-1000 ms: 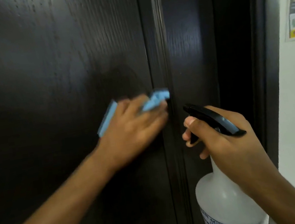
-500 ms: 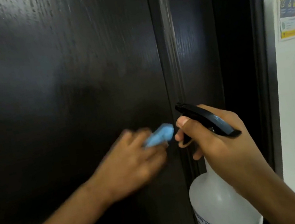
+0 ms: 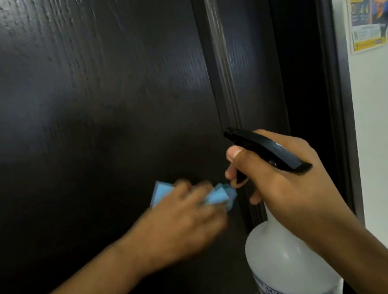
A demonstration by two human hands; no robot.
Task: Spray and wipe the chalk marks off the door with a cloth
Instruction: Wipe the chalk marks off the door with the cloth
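Dark wood-grain door (image 3: 79, 114) fills the view. Since a second ago, the blue cloth (image 3: 217, 195), gripped in the left hand (image 3: 185, 222), has been swept lower beside the moulding; wiping continues, no chalk visible. A translucent spray bottle (image 3: 282, 265), contents indiscernible, is held by the right hand (image 3: 283, 183).

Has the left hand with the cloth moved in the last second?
Yes. The left hand and blue cloth have slid down the door, staying close to the vertical moulding; the camera shifted too.
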